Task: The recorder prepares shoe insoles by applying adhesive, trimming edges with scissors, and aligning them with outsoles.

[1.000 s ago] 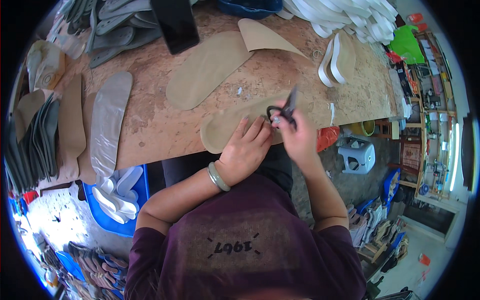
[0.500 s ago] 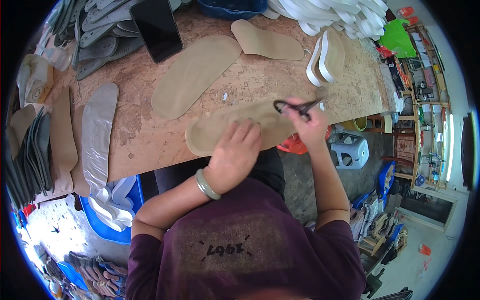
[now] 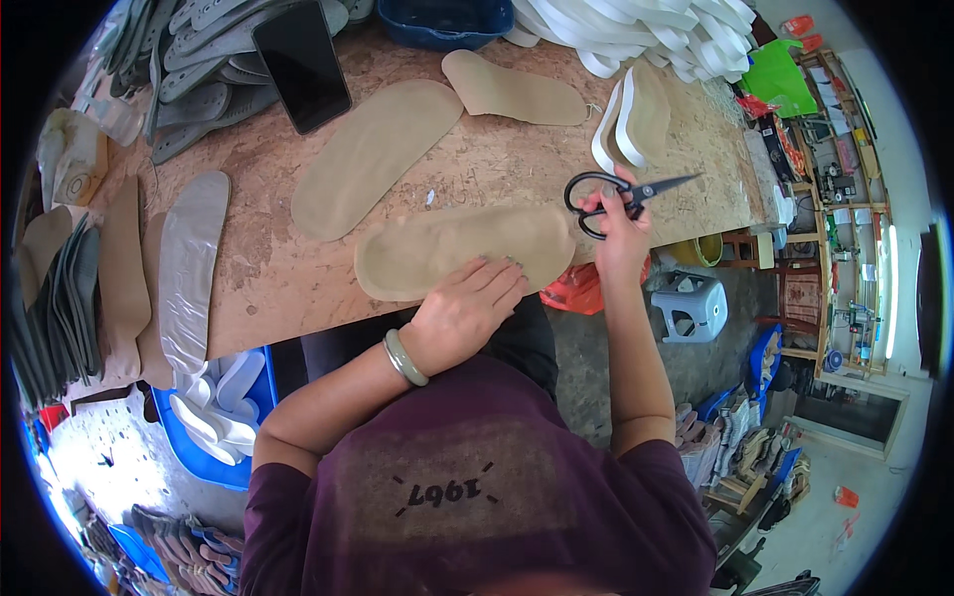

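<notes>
A beige insole (image 3: 437, 243) lies at the table's near edge. My left hand (image 3: 467, 310) rests on its near side, fingers stretched out and flat, holding nothing. Beyond its right end, my right hand (image 3: 621, 233) grips black-handled scissors (image 3: 664, 188), the blades together and pointing right. A second flat beige insole (image 3: 378, 159) lies farther back to the left. Behind that is a curled beige piece (image 3: 517, 89) with a notched left end. White-edged insoles (image 3: 644, 114) stand on edge near the right hand.
White soles (image 3: 636, 30) are heaped at the back beside a dark blue basin (image 3: 442, 25). A black phone (image 3: 301, 65) leans near grey soles (image 3: 204, 99). Brown and grey insoles (image 3: 124, 268) stand at the left. A red bag (image 3: 574, 290) and grey stool (image 3: 691, 306) are below the right edge.
My right hand has moved off the insole's right end and turned the scissors, which now show clearly. My left hand has slid slightly toward the near edge.
</notes>
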